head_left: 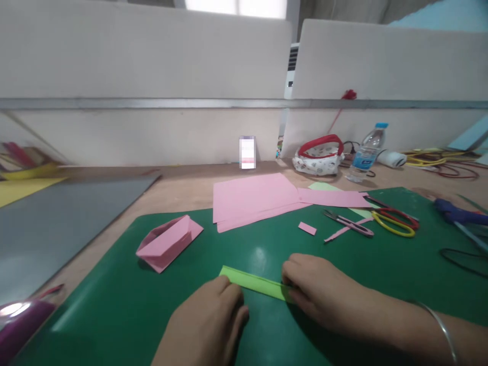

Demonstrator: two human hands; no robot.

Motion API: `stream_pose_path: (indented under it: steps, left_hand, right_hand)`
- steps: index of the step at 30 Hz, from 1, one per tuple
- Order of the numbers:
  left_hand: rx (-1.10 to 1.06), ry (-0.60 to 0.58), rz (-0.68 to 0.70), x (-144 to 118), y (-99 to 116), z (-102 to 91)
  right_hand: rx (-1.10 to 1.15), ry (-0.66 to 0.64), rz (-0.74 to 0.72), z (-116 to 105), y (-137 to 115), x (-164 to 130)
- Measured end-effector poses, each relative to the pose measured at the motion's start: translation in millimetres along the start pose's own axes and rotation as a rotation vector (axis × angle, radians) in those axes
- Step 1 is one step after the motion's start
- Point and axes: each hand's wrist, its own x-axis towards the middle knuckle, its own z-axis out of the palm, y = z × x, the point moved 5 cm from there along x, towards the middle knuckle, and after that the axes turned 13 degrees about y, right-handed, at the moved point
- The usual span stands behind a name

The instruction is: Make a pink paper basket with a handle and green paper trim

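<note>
A narrow folded strip of light green paper (259, 283) lies across the green mat in front of me. My left hand (208, 315) is closed at its left end, with curled fingers on the near edge and the thumb bent below. At the other end, my right hand (316, 284) pinches the strip between thumb and fingers, which hide that tip. To the left of the strip sits a folded pink paper shape (170, 243). A small pink paper piece (307, 228) rests beyond my right hand.
Pink sheets (255, 198) lie at the mat's far edge. Thread snips (348, 222) and yellow-handled scissors (394, 223) are at the right, near a blue glue gun (457, 211). Behind stand a phone (247, 152), a pouch (318, 161) and a water bottle (366, 155).
</note>
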Motion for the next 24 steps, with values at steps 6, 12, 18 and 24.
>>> stream_pose_path:
  steps: [6, 12, 18, 24]
  left_hand:
    - [0.129, -0.078, 0.018, 29, 19, -1.5]
    - [0.166, -0.042, 0.137, 45, 33, 2.1]
    - [0.045, 0.049, 0.296, 51, 32, 9.1]
    - [-0.042, 0.226, 0.475, 44, 23, 14.6]
  right_hand:
    - [0.095, 0.054, 0.092, -4, 9, 0]
    - [0.119, 0.03, 0.077, -9, 15, 3]
    - [0.281, 0.053, 0.141, -13, 21, 6]
    - [0.396, 0.141, 0.163, -17, 23, 9]
